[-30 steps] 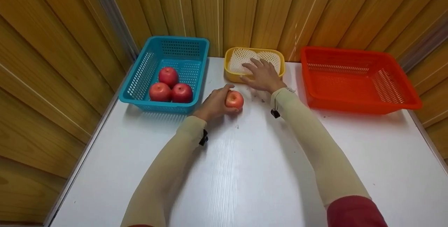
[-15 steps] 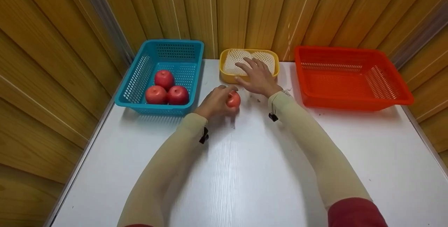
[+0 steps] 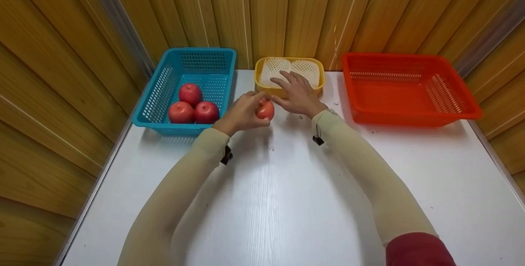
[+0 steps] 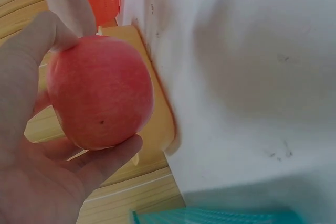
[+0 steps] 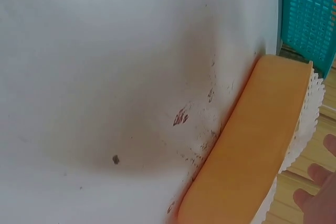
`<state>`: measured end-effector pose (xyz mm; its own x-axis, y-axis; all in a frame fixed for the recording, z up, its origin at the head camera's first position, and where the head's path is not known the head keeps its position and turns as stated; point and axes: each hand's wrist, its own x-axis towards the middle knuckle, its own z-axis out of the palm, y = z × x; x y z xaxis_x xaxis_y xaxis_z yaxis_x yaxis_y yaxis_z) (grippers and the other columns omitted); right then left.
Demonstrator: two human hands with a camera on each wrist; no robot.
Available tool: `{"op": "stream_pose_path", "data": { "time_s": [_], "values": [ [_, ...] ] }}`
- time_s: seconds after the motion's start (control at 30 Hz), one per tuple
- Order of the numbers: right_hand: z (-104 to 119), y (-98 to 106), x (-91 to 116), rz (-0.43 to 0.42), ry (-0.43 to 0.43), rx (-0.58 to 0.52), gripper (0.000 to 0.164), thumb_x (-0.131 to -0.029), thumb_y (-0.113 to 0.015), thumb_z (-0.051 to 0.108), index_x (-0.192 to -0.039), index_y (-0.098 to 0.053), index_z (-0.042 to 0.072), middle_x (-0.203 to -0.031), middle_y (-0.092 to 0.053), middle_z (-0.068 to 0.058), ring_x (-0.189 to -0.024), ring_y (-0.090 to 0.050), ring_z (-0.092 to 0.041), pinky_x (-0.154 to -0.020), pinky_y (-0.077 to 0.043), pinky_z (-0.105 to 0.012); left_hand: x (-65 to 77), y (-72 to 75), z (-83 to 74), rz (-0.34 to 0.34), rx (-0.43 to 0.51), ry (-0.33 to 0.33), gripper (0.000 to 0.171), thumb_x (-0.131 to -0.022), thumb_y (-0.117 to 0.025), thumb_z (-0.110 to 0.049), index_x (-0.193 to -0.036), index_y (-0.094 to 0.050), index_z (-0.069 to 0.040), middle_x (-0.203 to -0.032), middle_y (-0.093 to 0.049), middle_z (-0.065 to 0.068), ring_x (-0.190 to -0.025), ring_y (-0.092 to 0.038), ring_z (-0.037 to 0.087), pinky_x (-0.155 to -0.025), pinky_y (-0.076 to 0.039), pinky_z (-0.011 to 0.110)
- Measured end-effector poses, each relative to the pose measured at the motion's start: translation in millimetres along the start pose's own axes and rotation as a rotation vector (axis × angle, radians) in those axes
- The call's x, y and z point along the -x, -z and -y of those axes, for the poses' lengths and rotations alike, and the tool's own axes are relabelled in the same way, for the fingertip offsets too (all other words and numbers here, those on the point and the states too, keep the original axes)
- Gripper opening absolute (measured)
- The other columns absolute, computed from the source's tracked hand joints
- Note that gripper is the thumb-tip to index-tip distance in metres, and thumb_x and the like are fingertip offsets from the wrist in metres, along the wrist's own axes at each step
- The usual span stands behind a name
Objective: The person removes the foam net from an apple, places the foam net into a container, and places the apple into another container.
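Observation:
My left hand (image 3: 243,113) grips a red apple (image 3: 266,110) just in front of the yellow basket. In the left wrist view the apple (image 4: 102,93) sits between the thumb and fingers, off the table. My right hand (image 3: 301,97) is over the front of the yellow basket (image 3: 262,88), its fingers spread and extended, with nothing held. Its thumb tip is right at the apple in the head view. White foam fruit nets (image 3: 275,67) lie in that basket, partly hidden by the right hand. In the right wrist view, fingertips (image 5: 318,173) show beside the basket's netting.
A blue basket (image 3: 143,106) with three red apples (image 3: 190,94) stands to the left. An orange-red basket (image 3: 414,116) stands to the right. A wooden panel wall (image 3: 266,16) rises behind all three. The white table (image 3: 262,200) carries small dark marks.
My left hand has lifted the apple off the table and brought it slightly left and toward the basket. My right hand stays over the yellow basket, now nearer to the apple.

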<state>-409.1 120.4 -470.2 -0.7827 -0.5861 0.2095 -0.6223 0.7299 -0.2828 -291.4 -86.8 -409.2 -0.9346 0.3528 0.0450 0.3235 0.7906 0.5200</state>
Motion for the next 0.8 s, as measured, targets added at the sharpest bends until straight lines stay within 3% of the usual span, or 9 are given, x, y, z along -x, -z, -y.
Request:
{"op": "stream_pose_path", "data": {
  "time_s": [0.37,0.8],
  "values": [
    [16.9,-6.5,3.5,0.04,0.033,-0.06,0.072,-0.097,-0.053,0.065,-0.16,-0.033,0.036,-0.17,-0.02,-0.005,-0.154,-0.018,-0.037,-0.124,-0.011,-0.06,8.5,32.9,5.6,-0.099,-0.027,-0.027,0.066,-0.079,-0.087,-0.029,-0.137,-0.058,-0.019,-0.137,-0.06,0.01,-0.117,-0.058,0.025,-0.086,-0.06,0.035],
    [37.8,-4.1,1.6,0.048,0.063,-0.094,0.079,-0.096,-0.052,0.068,-0.163,-0.025,0.037,-0.17,-0.018,-0.005,-0.154,-0.019,-0.035,-0.123,-0.017,-0.06,11.3,71.2,19.7,-0.189,-0.009,0.026,0.067,-0.079,-0.087,-0.025,-0.138,-0.056,-0.023,-0.145,-0.052,0.009,-0.127,-0.051,0.027,-0.09,-0.059,0.04]
  ]
}}
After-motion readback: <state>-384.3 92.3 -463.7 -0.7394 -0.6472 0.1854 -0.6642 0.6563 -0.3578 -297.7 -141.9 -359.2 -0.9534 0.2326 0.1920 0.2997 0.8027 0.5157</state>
